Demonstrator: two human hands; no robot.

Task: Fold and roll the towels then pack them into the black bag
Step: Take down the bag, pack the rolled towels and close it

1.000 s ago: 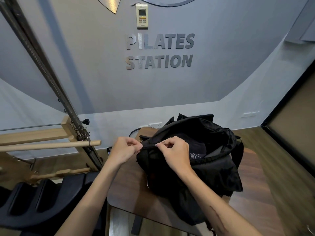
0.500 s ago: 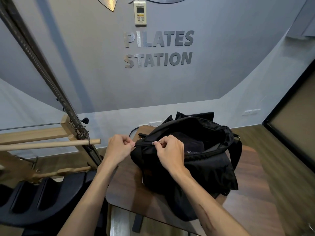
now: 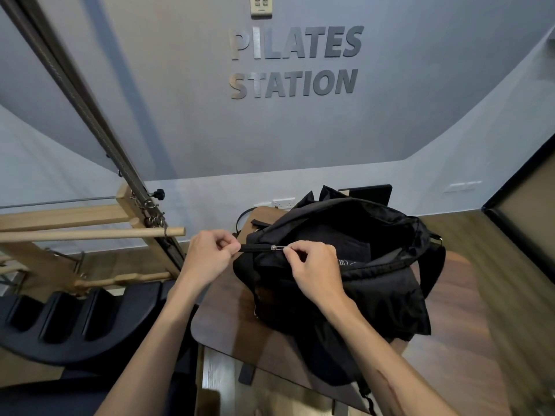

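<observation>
Nearby, wooden bar (image 3: 90,234) flanks black bag (image 3: 345,283).

Two bare forearms, no sleeves, no watch, no rings seen. Left hand (image 3: 210,259) and right hand (image 3: 315,271) ungloved, nails short and plain. A long dark streak, like a scratch or scar, ran along the right forearm (image 3: 387,382) near the lower edge. Nothing worn below the elbows.
</observation>
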